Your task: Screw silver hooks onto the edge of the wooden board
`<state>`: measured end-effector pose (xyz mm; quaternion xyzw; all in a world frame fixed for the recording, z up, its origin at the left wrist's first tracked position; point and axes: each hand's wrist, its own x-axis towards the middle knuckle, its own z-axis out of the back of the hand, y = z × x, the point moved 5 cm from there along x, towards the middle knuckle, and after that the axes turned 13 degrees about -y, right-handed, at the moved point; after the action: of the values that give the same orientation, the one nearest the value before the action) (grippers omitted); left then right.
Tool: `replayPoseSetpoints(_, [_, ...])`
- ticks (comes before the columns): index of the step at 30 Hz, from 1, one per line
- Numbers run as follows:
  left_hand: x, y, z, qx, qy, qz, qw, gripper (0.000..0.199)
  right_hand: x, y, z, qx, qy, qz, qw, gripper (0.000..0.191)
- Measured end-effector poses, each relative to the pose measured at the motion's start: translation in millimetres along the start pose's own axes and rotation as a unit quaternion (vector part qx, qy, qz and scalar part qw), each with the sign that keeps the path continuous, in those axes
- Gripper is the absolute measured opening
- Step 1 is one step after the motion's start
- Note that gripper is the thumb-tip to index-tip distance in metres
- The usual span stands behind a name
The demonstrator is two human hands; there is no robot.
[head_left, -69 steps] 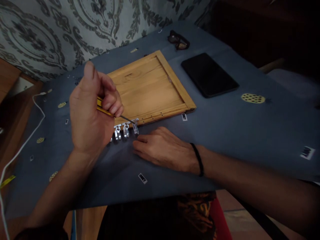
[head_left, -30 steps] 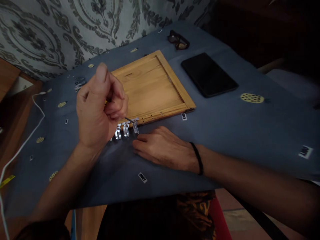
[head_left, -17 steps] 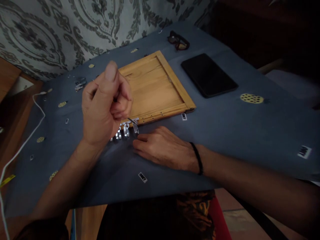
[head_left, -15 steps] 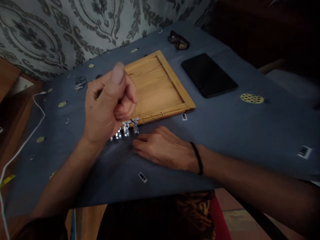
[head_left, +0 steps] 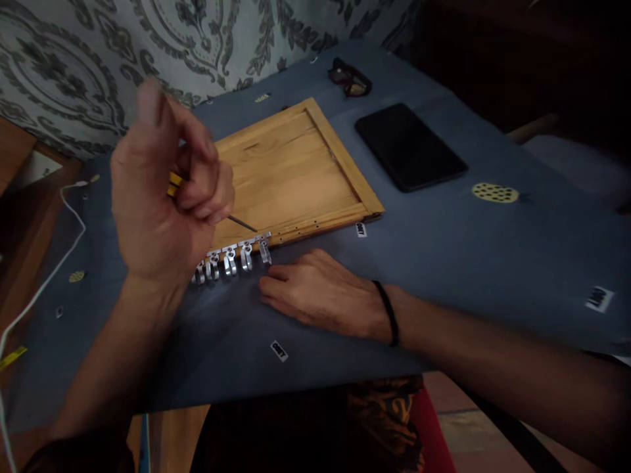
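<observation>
My left hand (head_left: 165,177) is raised over the wooden panel's near left part, its fingers wrapped round a screwdriver (head_left: 175,184) with a yellow handle. The thin dark shaft slants down right, its tip by the end of a metal hook strip (head_left: 230,251). That strip lies along the near edge of the framed wooden panel (head_left: 296,164), with several silver hooks hanging over the edge. My right hand (head_left: 320,292) lies on the blue cloth, fingers bent together, fingertips beside the rightmost hook. Whatever those fingertips may hold is hidden.
A black tablet (head_left: 410,148) lies right of the panel, and dark-framed glasses (head_left: 350,77) are behind it. A white cable (head_left: 44,286) runs down the left side. The blue tablecloth (head_left: 493,263) reaches a patterned wall covering (head_left: 197,39) at the back.
My left hand has moved left and slightly up, uncovering more hooks, the screwdriver's yellow handle and more of its shaft. My right hand has hardly moved.
</observation>
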<state>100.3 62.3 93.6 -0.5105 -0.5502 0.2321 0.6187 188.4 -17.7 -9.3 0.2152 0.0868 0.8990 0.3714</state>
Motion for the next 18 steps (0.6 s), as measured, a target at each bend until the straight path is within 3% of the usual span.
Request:
replayPoseSetpoints(3, [-6.2, 0.3, 3.5, 0.030, -0.053, 0.034, 0.998, 0.032, 0.0, -0.2, -0.3, -0.003, 0.007, -0.001, 1.000, 0.014])
replayPoseSetpoints(8, [-10.8, 10.1, 3.3, -0.025, -0.045, 0.005, 0.999, 0.028, 0.3, -0.4, -0.8, 0.000, 0.014, -0.003, 1.000, 0.014])
replayPoseSetpoints(18, [-10.7, 13.1, 3.5, 0.004, -0.050, 0.025, 0.998, 0.029, 0.6, -0.5, -1.1, -0.010, 0.004, 0.005, 1.000, 0.012])
